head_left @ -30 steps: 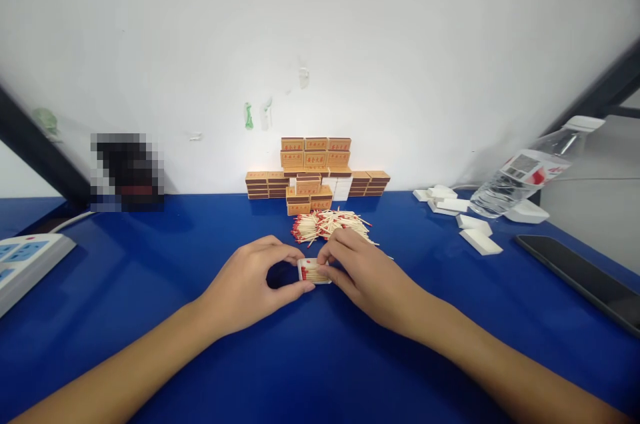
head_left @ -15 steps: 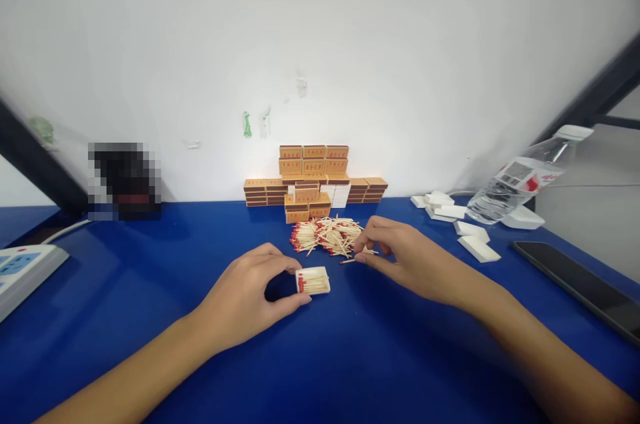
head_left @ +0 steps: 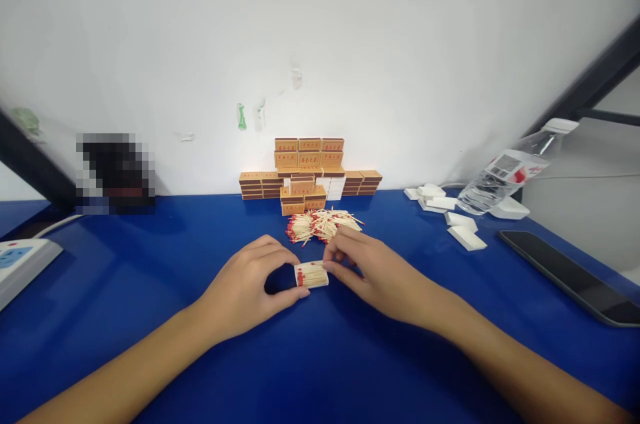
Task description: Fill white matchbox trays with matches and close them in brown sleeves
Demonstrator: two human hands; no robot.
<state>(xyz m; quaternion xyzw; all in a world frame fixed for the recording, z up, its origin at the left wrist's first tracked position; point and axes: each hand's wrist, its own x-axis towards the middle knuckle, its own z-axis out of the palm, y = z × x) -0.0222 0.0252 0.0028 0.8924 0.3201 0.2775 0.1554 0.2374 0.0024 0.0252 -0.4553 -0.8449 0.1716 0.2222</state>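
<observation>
A small white matchbox tray (head_left: 320,283) lies on the blue table with several red-tipped matches inside, their heads toward its left end. My left hand (head_left: 255,281) grips the tray's left end between thumb and fingers. Over the tray's right end, my right hand (head_left: 367,271) pinches a match (head_left: 317,264), its red head pointing left above the tray; most of the stick is hard to make out. Just beyond lies a heap of loose matches (head_left: 320,224), partly covered by my right fingers.
Orange matchboxes (head_left: 309,159) stand stacked against the wall. To the right are white trays (head_left: 463,221), a leaning plastic bottle (head_left: 503,177) and a dark phone (head_left: 570,274). A white power strip (head_left: 30,264) sits at the left edge, near a blurred dark object (head_left: 117,174).
My right hand has moved left and nearer, carrying a match from beside the heap to over the tray. My left hand stays on the tray. The view has shifted slightly.
</observation>
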